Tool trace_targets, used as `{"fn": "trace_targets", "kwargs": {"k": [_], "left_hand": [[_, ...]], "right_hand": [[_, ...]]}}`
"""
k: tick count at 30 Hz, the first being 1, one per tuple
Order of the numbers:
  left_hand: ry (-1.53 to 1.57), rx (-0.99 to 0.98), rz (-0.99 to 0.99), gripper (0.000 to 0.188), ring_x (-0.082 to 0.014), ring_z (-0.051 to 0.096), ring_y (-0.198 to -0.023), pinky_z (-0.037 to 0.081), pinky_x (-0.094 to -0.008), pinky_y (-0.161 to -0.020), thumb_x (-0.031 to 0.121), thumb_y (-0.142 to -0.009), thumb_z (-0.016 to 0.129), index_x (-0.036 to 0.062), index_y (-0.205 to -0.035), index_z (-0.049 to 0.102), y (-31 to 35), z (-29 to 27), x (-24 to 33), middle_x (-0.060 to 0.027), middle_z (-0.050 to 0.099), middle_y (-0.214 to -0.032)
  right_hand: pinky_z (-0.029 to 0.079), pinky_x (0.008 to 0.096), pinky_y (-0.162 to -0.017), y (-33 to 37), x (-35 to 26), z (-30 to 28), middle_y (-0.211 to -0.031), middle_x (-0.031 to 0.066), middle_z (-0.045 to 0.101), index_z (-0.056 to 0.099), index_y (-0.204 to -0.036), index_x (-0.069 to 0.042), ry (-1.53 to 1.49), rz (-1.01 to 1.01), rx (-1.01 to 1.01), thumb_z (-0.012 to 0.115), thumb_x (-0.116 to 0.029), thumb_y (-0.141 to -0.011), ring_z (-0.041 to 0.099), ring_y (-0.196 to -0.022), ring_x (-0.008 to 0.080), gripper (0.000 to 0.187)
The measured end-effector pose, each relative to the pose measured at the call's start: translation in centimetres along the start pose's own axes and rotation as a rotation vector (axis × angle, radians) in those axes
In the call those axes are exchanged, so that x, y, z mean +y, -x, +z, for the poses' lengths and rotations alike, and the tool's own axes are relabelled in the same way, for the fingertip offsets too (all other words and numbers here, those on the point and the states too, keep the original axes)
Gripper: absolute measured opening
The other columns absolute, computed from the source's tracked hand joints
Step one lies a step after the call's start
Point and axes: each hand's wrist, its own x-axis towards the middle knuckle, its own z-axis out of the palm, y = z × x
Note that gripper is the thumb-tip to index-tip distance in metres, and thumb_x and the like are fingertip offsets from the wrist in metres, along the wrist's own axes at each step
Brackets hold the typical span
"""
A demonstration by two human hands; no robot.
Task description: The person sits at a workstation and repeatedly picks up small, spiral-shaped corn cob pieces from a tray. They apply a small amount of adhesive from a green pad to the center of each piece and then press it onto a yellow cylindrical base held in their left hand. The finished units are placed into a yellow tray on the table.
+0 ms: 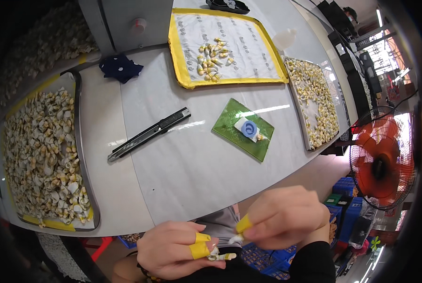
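Observation:
My left hand (173,250) has yellow tape round its fingers and is closed on a small white-and-yellow piece (220,257) at its fingertips. Just to the right, my right hand (286,214), with yellow tape on a finger, pinches a small white scrap (236,239) whose kind I cannot make out. Both hands are apart, over my lap at the table's near edge. Beyond them on the table lies a green rectangular plate (234,139). It bears a white block (241,124) with a round blue item (249,129), and a small yellowish piece (261,137) beside it.
A utility knife (149,134) lies left of centre. Trays of white-and-yellow pieces stand at the left (82,155) and right (299,111); a cloth-lined yellow-rimmed tray (180,70) holds several pieces. Also around are a dark blue cloth (120,69), an orange fan (383,162) and blue crates (350,214).

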Motion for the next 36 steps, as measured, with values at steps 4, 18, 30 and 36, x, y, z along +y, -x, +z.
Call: {"fn": "trace_targets", "kwargs": {"k": [4,18,30,36], "left_hand": [[0.019,-0.023,-0.002,0.034,-0.0254,0.064,-0.075,0.053,-0.0352,-0.074,0.007,-0.064,0.083,0.0012,-0.089,0.062,-0.5,0.4,-0.4,-0.0136,0.067,-0.086],[-0.022,0.027,0.03,0.03,-0.0254,0.064,-0.071,0.055,-0.0379,-0.071,0.005,-0.063,0.083,-0.0007,-0.085,0.063,-0.5,1.3,-0.2,-0.0137,0.065,-0.08],[-0.092,-0.037,0.108,0.031,-0.0271,0.062,-0.068,0.057,-0.0399,-0.067,0.004,-0.061,0.083,-0.0029,-0.084,0.064,-1.3,0.9,0.3,-0.0126,0.062,-0.075],[-0.028,-0.315,-0.083,0.031,-0.0224,0.063,-0.072,0.057,-0.0359,-0.073,0.015,-0.069,0.082,0.0015,-0.092,0.067,-0.4,0.2,-1.1,-0.0081,0.066,-0.081]], "right_hand": [[0.053,0.0292,-0.059,1.2,0.5,0.7,-0.081,0.0141,0.063,0.064,-0.09,0.007,0.023,-0.05,0.042,0.068,0.008,-0.071,0.062,-0.067,0.024,0.02],[0.054,0.033,-0.063,0.3,0.3,-0.4,-0.087,0.0193,0.064,0.063,-0.086,0.008,0.069,-0.135,-0.216,0.067,0.003,-0.076,0.064,-0.074,0.0281,0.012],[0.052,0.032,-0.064,-0.2,-0.4,-0.5,-0.089,0.0194,0.064,0.063,-0.086,0.006,0.094,-0.125,-0.273,0.067,0.002,-0.076,0.063,-0.075,0.0264,0.012],[0.053,0.0302,-0.062,-0.4,-0.4,-0.5,-0.089,0.0172,0.065,0.064,-0.086,0.005,0.096,-0.111,-0.251,0.067,0.001,-0.077,0.063,-0.074,0.0249,0.011]]}}
